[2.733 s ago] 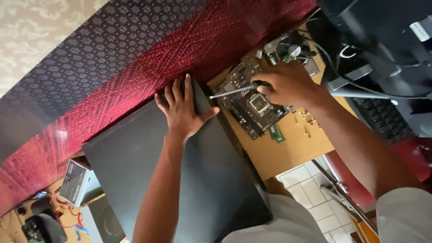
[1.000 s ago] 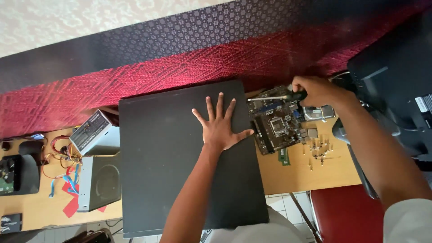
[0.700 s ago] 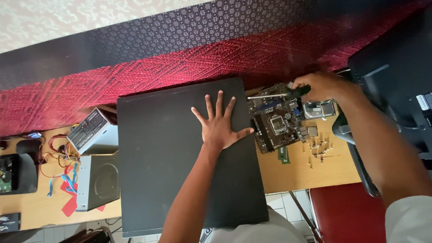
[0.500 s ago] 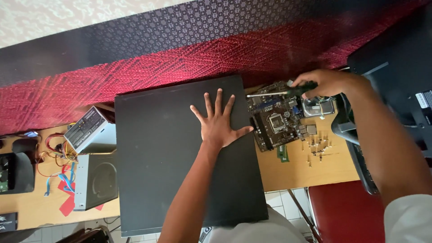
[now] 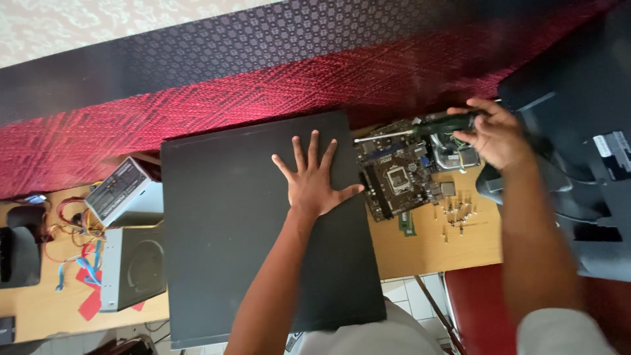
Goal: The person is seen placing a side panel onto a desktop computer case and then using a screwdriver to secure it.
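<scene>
Hands (image 5: pixel 315 181): screwdriver (image 5: pixel 420 128) in right, seemingly over motherboard (image 5: pixel 401 177).

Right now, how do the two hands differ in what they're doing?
The left hand lies flat, fingers spread, empty, on the black case panel. The right hand is curled around a screwdriver, raised over the motherboard. Both are bare and reach over the desk.

The left hand (image 5: pixel 315 181) is lying flat on the computer case (image 5: pixel 263 230), which is sitting on the bench (image 5: pixel 434 250). Right of it the motherboard (image 5: pixel 404 174) is lying, the right hand (image 5: pixel 496 135) holding a screwdriver (image 5: pixel 420 128) above it.
</scene>
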